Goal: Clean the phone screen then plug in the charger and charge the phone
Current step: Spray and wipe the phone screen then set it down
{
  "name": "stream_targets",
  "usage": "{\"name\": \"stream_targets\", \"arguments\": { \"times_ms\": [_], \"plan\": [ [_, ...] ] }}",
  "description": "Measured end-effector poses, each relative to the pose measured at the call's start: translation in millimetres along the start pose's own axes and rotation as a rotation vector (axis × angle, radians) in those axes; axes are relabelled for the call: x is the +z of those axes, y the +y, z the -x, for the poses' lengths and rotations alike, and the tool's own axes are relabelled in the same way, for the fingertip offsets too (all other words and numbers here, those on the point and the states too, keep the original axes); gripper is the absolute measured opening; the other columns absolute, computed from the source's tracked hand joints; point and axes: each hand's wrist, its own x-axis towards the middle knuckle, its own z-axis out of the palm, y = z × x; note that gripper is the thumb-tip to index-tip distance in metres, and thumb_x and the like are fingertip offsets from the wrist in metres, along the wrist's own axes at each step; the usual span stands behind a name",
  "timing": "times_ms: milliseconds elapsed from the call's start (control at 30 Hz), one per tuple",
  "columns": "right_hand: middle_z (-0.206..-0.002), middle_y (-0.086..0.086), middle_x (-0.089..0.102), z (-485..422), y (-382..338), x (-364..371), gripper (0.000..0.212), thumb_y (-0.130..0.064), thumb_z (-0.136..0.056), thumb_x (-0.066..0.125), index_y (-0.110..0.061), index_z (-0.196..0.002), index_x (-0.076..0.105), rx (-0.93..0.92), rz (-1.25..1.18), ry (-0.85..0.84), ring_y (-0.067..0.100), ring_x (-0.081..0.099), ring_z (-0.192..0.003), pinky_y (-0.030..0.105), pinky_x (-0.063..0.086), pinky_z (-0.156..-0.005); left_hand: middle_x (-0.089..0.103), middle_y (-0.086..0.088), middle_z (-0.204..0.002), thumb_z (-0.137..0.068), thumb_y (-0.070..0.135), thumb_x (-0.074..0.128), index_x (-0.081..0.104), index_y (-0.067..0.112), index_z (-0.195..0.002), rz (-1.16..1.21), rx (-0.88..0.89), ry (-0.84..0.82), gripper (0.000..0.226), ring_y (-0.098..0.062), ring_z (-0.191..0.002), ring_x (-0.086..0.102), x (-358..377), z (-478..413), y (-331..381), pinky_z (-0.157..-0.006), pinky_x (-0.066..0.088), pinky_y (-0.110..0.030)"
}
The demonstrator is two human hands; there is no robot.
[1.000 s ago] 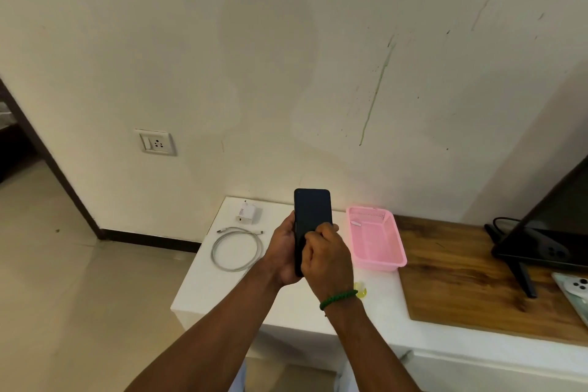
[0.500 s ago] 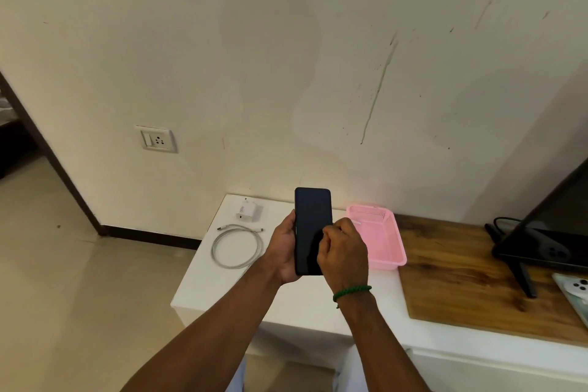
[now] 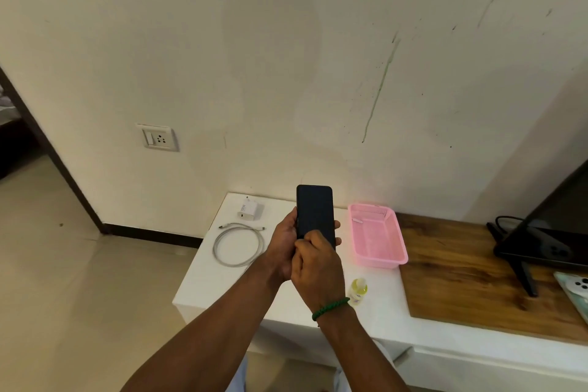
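Near the center of the frame, slightly low, the left hand (image 3: pixel 284 243) is gripping a phone (image 3: pixel 315 215) by its edges, holding it upright with the dark screen facing the camera. The right hand (image 3: pixel 318 267) is covering the phone's lower part, fingers curled and pressing on the screen; whether anything is pinched under them cannot be told. A green band (image 3: pixel 331 307) is circling the right wrist.

Left of the hands, a white charger (image 3: pixel 249 209) is sitting on the white table (image 3: pixel 203 283), with a coiled cable (image 3: pixel 238 244) lying just below it in the frame. A socket (image 3: pixel 158 137) is showing on the wall at middle left. Right of the phone, a pink basket (image 3: pixel 377 237) is resting on the table, and a small bottle (image 3: pixel 358 291) is standing just beside the right wrist. At the right edge, a dark screen (image 3: pixel 553 232) is standing on a wooden board (image 3: pixel 458 280).
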Motion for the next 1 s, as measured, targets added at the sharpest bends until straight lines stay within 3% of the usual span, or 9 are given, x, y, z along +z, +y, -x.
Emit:
{"name": "stream_targets", "arguments": {
  "times_ms": [200, 267, 367, 600, 800, 867, 1000],
  "plan": [
    [-0.079, 0.014, 0.068, -5.5, 9.3, -1.8, 0.008, -0.006, -0.072, 0.076, -0.002, -0.075, 0.070, 0.032, -0.009, 0.002, 0.026, 0.066, -0.061, 0.037, 0.061, -0.061, 0.067, -0.017, -0.111, -0.092, 0.054, 0.042, 0.058, 0.009, -0.131, -0.002, 0.010, 0.058, 0.062, -0.033, -0.097, 0.061, -2.8, -2.7, -0.2, -0.088, 0.052, -0.040],
    [-0.081, 0.016, 0.067, -9.5, 17.4, -5.1, 0.004, -0.004, -0.076, 0.071, 0.000, -0.075, 0.068, 0.054, -0.020, 0.001, 0.027, 0.065, -0.062, 0.035, 0.060, -0.063, 0.069, -0.014, -0.110, -0.093, 0.056, 0.039, 0.065, 0.011, -0.123, -0.020, 0.009, 0.091, 0.061, -0.028, -0.098, 0.063, -6.1, -4.5, 0.3, -0.091, 0.051, -0.037],
    [-0.081, 0.016, 0.066, -15.3, 31.1, -10.3, 0.005, -0.001, -0.078, 0.068, 0.000, -0.073, 0.066, 0.072, -0.008, 0.030, 0.027, 0.063, -0.062, 0.032, 0.058, -0.062, 0.072, -0.009, -0.101, -0.091, 0.060, 0.039, 0.074, 0.016, -0.104, -0.026, -0.016, 0.126, 0.057, -0.023, -0.087, 0.068, -7.8, -4.9, 0.8, -0.078, 0.056, -0.035],
    [-0.072, 0.014, 0.067, -14.5, 40.6, -13.7, 0.013, 0.004, -0.067, 0.078, -0.001, -0.068, 0.066, 0.088, 0.014, 0.101, 0.024, 0.064, -0.055, 0.027, 0.055, -0.057, 0.070, -0.011, -0.102, -0.093, 0.062, 0.034, 0.070, 0.015, -0.106, -0.020, -0.039, 0.131, 0.060, -0.026, -0.086, 0.067, -6.0, -5.5, -1.5, -0.082, 0.054, -0.038],
    [-0.079, 0.014, 0.066, -16.2, 34.8, -10.2, 0.005, 0.000, -0.076, 0.070, -0.001, -0.073, 0.066, 0.080, -0.006, 0.052, 0.025, 0.063, -0.061, 0.028, 0.056, -0.061, 0.072, -0.008, -0.096, -0.093, 0.061, 0.036, 0.075, 0.016, -0.098, -0.035, -0.010, 0.150, 0.059, -0.024, -0.081, 0.069, -8.1, -5.1, -0.1, -0.076, 0.056, -0.035],
    [-0.082, 0.016, 0.066, -16.7, 30.8, -9.1, 0.004, -0.002, -0.079, 0.067, 0.000, -0.075, 0.066, 0.071, -0.006, 0.036, 0.026, 0.063, -0.063, 0.029, 0.057, -0.064, 0.071, -0.008, -0.099, -0.091, 0.060, 0.040, 0.075, 0.016, -0.103, -0.037, 0.000, 0.150, 0.057, -0.024, -0.085, 0.068, -6.6, -4.3, 2.1, -0.078, 0.055, -0.035],
    [-0.080, 0.016, 0.067, -12.9, 17.1, -5.6, 0.004, -0.003, -0.076, 0.070, 0.000, -0.074, 0.068, 0.034, -0.010, 0.028, 0.027, 0.064, -0.061, 0.033, 0.060, -0.061, 0.066, -0.016, -0.114, -0.094, 0.056, 0.038, 0.060, 0.008, -0.129, -0.020, 0.019, 0.127, 0.063, -0.028, -0.099, 0.062, -4.8, -5.1, 3.8, -0.095, 0.049, -0.039]
  ]
}}
